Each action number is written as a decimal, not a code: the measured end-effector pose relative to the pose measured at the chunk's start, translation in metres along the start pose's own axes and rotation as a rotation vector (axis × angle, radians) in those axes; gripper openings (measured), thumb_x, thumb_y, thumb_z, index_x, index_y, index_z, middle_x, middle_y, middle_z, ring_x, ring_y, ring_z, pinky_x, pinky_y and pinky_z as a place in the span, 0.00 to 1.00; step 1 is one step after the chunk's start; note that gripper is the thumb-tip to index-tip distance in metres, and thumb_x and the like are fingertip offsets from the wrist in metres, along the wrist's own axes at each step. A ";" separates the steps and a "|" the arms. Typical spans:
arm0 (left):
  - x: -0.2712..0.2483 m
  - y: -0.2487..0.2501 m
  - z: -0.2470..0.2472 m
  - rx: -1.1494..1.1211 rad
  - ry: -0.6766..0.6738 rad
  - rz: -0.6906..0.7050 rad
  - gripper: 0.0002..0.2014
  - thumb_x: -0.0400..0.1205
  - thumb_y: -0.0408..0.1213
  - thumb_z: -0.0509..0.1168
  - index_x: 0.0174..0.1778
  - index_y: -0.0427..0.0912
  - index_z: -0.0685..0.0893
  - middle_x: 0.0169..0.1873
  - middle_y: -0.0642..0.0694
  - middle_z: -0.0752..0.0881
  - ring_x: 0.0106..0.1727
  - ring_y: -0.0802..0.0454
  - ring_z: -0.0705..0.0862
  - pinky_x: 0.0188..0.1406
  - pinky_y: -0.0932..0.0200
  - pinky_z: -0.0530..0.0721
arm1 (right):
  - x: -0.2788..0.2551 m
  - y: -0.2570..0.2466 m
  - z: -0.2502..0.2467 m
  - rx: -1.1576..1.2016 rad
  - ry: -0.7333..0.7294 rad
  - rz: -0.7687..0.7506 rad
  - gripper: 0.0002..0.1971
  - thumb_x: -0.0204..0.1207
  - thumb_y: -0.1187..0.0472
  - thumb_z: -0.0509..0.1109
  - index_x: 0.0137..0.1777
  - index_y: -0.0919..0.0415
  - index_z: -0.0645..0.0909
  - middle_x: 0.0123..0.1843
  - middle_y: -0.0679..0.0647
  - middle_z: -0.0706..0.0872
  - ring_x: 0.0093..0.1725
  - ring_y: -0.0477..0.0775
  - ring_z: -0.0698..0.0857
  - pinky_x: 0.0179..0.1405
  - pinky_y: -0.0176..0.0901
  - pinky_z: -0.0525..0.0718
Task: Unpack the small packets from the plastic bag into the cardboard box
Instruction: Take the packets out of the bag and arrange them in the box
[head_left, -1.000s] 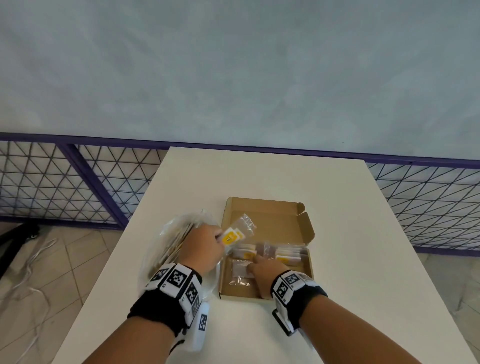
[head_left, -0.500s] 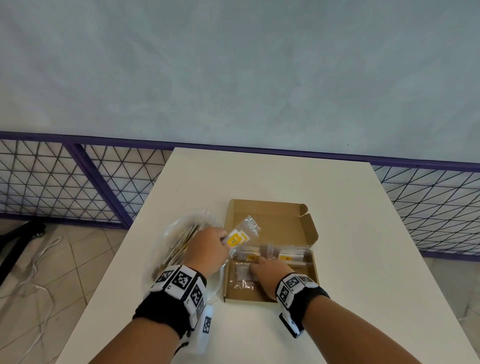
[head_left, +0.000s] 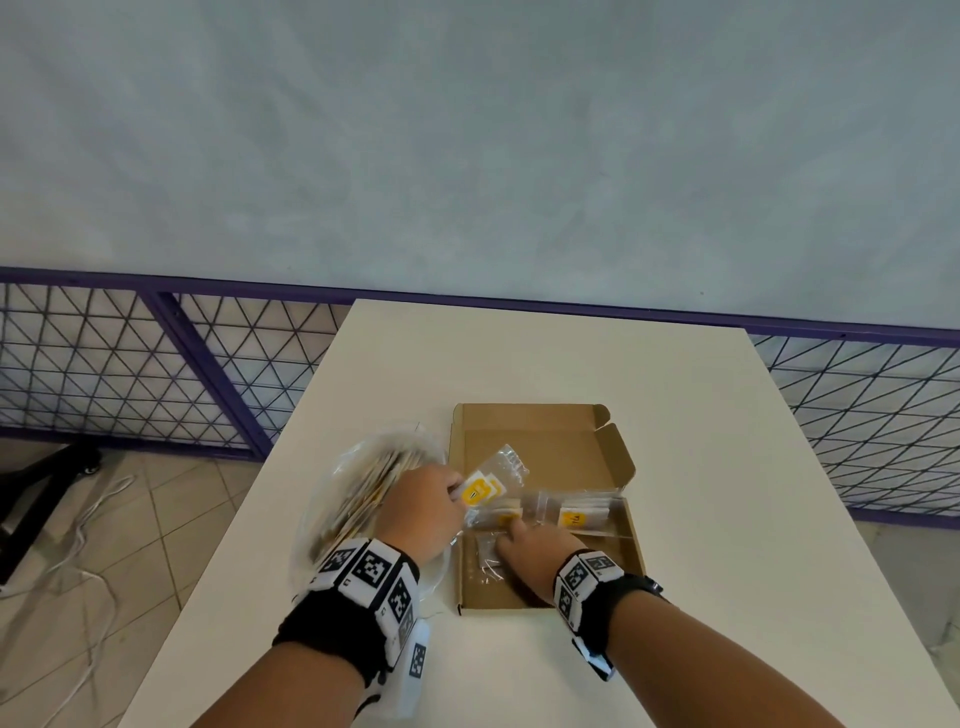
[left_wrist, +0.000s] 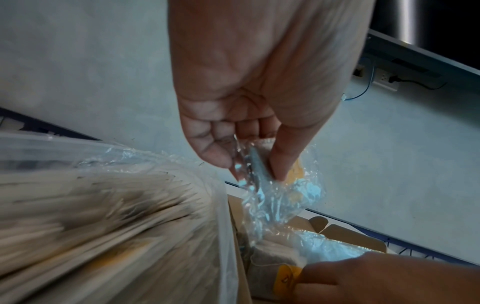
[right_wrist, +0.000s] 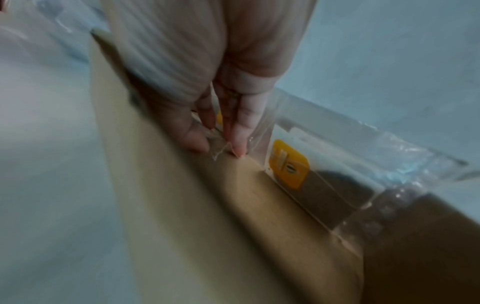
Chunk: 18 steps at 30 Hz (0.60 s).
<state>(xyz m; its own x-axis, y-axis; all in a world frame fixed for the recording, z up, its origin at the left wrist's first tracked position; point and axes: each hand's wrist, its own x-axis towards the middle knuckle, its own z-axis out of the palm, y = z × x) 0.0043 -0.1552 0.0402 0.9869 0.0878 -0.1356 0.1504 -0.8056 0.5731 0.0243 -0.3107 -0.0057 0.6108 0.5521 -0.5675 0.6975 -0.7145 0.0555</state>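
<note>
An open cardboard box (head_left: 545, 447) lies on the white table (head_left: 701, 467), with several clear packets with yellow tags (head_left: 576, 517) in its far half. My left hand (head_left: 460, 491) pinches a clear packet with a yellow tag (head_left: 485, 486) just above the box's left edge; in the left wrist view thumb and fingers (left_wrist: 279, 164) clamp that packet (left_wrist: 285, 197). My right hand (head_left: 501, 540) is inside the box and pinches the corner of a clear packet (head_left: 485, 553) on the box floor (right_wrist: 233, 205); the right wrist view shows the fingertips (right_wrist: 240, 144) on it. The plastic bag (head_left: 358, 493) lies left of the box.
A purple wire fence (head_left: 156, 379) runs behind and beside the table. Cables (head_left: 78, 545) lie on the tiled floor at the left. The bag (left_wrist: 103, 216) holds a stack of packets. The box lid (head_left: 613, 452) stands open at the far side.
My left hand has brought its packet slightly lower and to the right, over the box. The right hand stays on the packet in the box.
</note>
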 end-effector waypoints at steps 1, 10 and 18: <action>-0.001 -0.001 0.000 0.008 -0.006 0.000 0.11 0.74 0.27 0.64 0.27 0.41 0.74 0.24 0.48 0.74 0.29 0.50 0.72 0.28 0.61 0.69 | 0.000 0.000 0.000 0.018 0.002 0.010 0.20 0.79 0.69 0.61 0.71 0.66 0.67 0.69 0.67 0.72 0.60 0.68 0.82 0.56 0.58 0.81; -0.009 0.005 0.012 0.147 -0.368 0.137 0.11 0.76 0.28 0.65 0.52 0.38 0.89 0.51 0.45 0.87 0.54 0.49 0.84 0.51 0.62 0.79 | 0.019 0.026 -0.002 0.283 -0.018 0.159 0.14 0.77 0.68 0.65 0.62 0.69 0.79 0.62 0.65 0.84 0.62 0.63 0.83 0.63 0.51 0.81; -0.007 0.012 0.044 0.327 -0.455 0.097 0.15 0.80 0.29 0.59 0.61 0.39 0.83 0.63 0.40 0.82 0.64 0.44 0.80 0.60 0.57 0.77 | 0.016 0.041 0.001 0.494 0.121 0.129 0.17 0.78 0.67 0.62 0.65 0.60 0.80 0.67 0.59 0.82 0.63 0.60 0.82 0.65 0.47 0.79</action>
<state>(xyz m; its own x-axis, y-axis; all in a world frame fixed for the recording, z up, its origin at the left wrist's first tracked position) -0.0035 -0.1908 0.0124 0.8594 -0.1988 -0.4711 -0.0372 -0.9432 0.3302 0.0624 -0.3314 -0.0130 0.7393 0.4708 -0.4814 0.3711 -0.8815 -0.2921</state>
